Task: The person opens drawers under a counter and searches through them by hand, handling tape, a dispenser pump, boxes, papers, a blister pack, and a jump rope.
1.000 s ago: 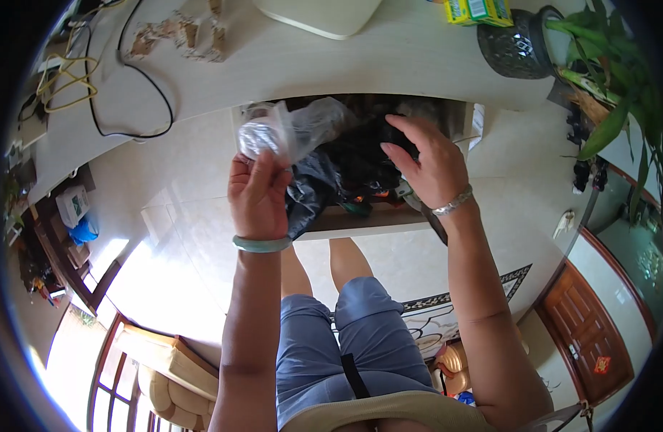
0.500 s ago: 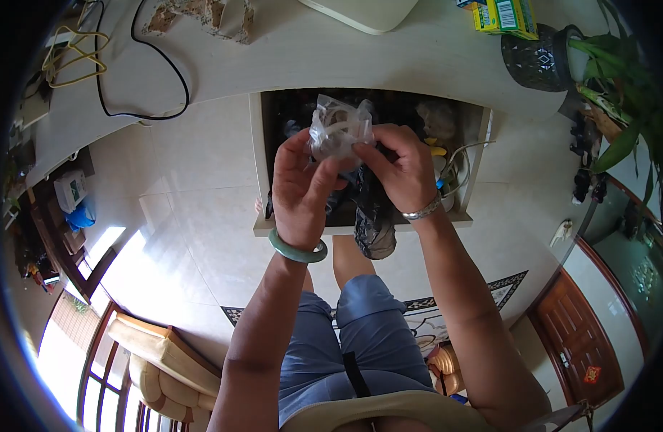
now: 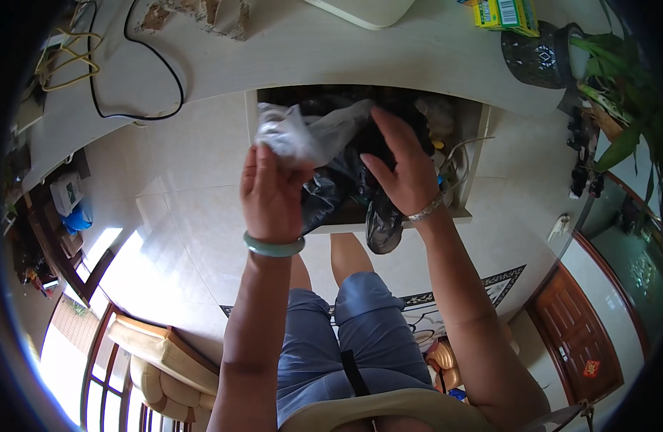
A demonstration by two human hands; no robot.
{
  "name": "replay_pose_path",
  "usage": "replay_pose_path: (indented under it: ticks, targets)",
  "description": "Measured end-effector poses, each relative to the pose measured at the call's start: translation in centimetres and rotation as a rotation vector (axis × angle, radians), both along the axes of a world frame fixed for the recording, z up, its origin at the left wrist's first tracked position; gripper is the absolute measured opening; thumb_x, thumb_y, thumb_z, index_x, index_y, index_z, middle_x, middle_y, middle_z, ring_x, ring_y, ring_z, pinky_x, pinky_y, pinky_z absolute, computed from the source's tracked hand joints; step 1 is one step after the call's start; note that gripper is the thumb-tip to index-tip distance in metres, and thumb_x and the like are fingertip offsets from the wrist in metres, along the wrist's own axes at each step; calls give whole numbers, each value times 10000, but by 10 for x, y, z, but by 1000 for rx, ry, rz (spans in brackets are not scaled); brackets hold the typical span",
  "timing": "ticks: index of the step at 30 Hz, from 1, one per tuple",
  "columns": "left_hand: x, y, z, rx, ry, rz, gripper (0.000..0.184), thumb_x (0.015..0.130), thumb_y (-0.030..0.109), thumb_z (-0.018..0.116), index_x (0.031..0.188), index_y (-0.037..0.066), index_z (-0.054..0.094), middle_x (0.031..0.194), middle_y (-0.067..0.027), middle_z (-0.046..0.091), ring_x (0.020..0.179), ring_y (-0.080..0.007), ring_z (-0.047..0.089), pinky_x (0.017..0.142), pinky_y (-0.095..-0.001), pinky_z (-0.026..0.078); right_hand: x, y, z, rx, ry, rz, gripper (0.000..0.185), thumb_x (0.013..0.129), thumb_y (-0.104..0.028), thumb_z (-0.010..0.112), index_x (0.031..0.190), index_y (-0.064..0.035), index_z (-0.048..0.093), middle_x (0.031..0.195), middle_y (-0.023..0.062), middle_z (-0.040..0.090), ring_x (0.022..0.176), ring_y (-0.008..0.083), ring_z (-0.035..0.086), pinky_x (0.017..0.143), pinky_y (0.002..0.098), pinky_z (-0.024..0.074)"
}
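Above an open drawer [image 3: 457, 215], my left hand [image 3: 271, 189] pinches a clear plastic bag [image 3: 303, 137] with something whitish bundled inside. The bag's loose end stretches right, to the fingertips of my right hand [image 3: 406, 167]. That hand has its thumb and fingers apart; the bag end is beside its index finger, and no grip on it shows. Below the hands, black plastic bags [image 3: 383, 223] fill much of the drawer, one hanging over its front edge. A pale cable [image 3: 461, 155] lies at the drawer's right side.
The desk top [image 3: 274, 61] runs above the drawer. On it are a black cable [image 3: 159, 54], a yellow cable [image 3: 87, 54], a yellow-green box [image 3: 506, 14] and a dark pot [image 3: 540, 57] with a leafy plant [image 3: 612, 72]. My legs are below the drawer.
My left hand has moved left with the bag, and my right hand has come off it with fingers spread. The bag's end is now drawn out sideways.
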State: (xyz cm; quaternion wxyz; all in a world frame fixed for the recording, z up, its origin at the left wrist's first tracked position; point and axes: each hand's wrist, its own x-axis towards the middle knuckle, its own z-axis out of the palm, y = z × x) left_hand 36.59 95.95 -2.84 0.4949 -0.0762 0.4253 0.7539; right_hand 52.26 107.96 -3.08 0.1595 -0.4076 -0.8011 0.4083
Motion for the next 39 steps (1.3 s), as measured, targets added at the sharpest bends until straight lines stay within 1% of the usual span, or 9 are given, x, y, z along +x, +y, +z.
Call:
replay_pose_path:
  ticks: [5,10,11,12,16,24,28,30,39]
  targets:
    - [-3,-22,19,-35,-10,126,390,973,199,359,1325,32,356,1288,-114,476,1186,-256,473,1025,-445,365,16,-9,7,-75,-286,203,410,770,-210,662,1142,-99,527,1066,80,543,856,287,605,696,356,514]
    - [-15,-54,43,347,105,8,379,934,215,453,1283,73,417,1170,-137,536,1006,-179,551,823,-324,466,35,-19,17,-14,-280,281,361,721,-140,698,1057,-111,569,1014,52,543,809,258,605,668,338,515]
    - [-3,-43,69,42,35,308,356,929,256,464,1233,70,449,1017,-118,560,811,-160,572,674,-280,480,38,-21,16,-7,-242,253,353,723,-116,686,1056,-113,571,1014,50,544,808,251,606,658,332,516]
    - [-25,-51,58,312,121,85,284,927,269,481,1133,75,507,862,-90,542,606,-129,528,530,-250,461,41,-20,14,-4,-244,252,353,723,-116,686,1056,-113,571,1014,50,544,808,251,606,658,332,516]
    - [-42,-57,79,215,-9,279,212,931,228,485,783,83,530,663,-36,474,487,-89,458,396,-232,398,52,-16,7,-16,-214,165,368,735,-89,663,1088,-114,563,1051,53,545,828,259,608,663,329,522]
    - [8,-45,77,-191,377,-223,123,876,128,540,947,47,598,812,-89,592,683,-196,572,555,-317,467,43,-12,26,-139,-261,80,375,779,-97,646,1143,-103,555,1260,91,515,909,283,614,660,341,542]
    - [16,-24,72,-164,959,-949,195,783,-19,579,977,-27,558,876,-155,623,760,-286,632,638,-342,500,49,-8,31,31,-180,-14,332,784,-114,662,1106,-72,598,1209,129,564,1004,310,587,830,354,494]
    - [36,-17,66,-144,1022,-838,174,802,8,581,972,-20,553,829,-175,612,708,-328,618,606,-364,491,48,-2,45,232,-251,69,359,780,-133,676,1122,-66,593,1188,142,577,1079,326,544,947,395,411]
    - [48,4,60,-18,998,-805,444,813,-3,578,1234,-32,441,969,-206,625,784,-323,642,656,-358,508,34,-18,59,-821,246,-175,412,787,-95,696,1165,-28,547,1022,15,581,898,73,548,806,224,452]
